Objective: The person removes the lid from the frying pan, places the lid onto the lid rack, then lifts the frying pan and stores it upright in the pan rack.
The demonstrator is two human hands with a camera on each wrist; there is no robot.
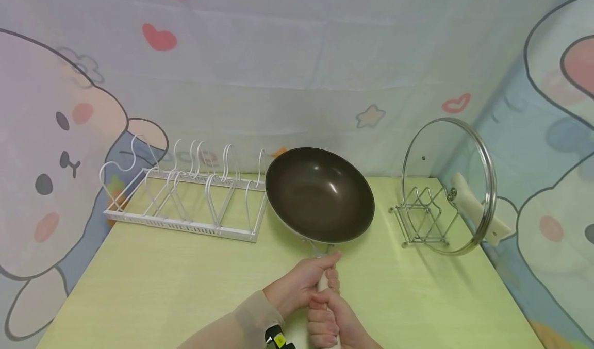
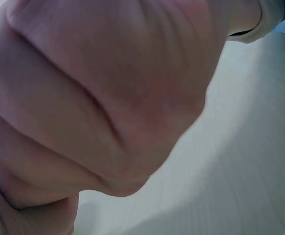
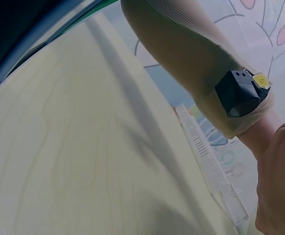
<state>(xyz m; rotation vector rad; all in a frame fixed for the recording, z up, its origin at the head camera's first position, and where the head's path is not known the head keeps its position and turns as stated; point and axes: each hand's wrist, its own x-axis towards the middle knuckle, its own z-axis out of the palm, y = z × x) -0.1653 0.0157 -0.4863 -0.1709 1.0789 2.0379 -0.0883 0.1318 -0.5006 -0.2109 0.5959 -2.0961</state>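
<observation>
A wok [image 1: 320,194] with a dark brown inside and a pale handle [image 1: 323,282] is held over the table, its bowl tilted toward me. My left hand [image 1: 303,284] grips the handle close to the bowl, thumb lying along it. Right behind it, my right hand [image 1: 336,320] wraps its fingers round the lower handle. In the left wrist view the left hand [image 2: 108,93] fills much of the picture with its fingers curled, and the handle is hidden. The right wrist view shows the left sleeve [image 3: 196,63] with a small black camera [image 3: 237,93].
Left of the wok stands a white wire rack [image 1: 185,225] with several upright loops. At the right, a glass lid [image 1: 487,184] with a pale handle leans upright in a small metal rack [image 1: 419,243]. Both racks stand on the pale yellow-green table [image 1: 185,277], backed by a printed cloth [image 1: 278,55].
</observation>
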